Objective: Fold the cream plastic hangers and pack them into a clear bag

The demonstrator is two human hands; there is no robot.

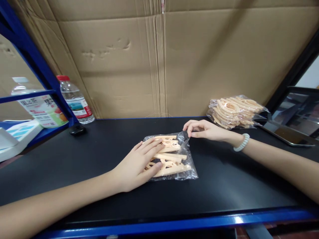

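A clear plastic bag (185,171) lies flat on the black table, with several cream-coloured plastic pieces (171,169) inside that look like folding hangers. My left hand (141,162) rests flat over the bag's left part, fingers stretched out, and covers some of the pieces. At the bag's far right corner, the thumb and fingers of my right hand (199,130) are pinched together on the edge of the plastic. A pale coiled band (242,142) circles my right wrist.
Several bagged cream pieces (235,111) are stacked at the back right, near a dark tablet-like device (286,132). A water bottle (76,101) and a small black object (77,129) stand back left. Cardboard (119,66) walls the rear; a blue edge (174,220) runs along the front.
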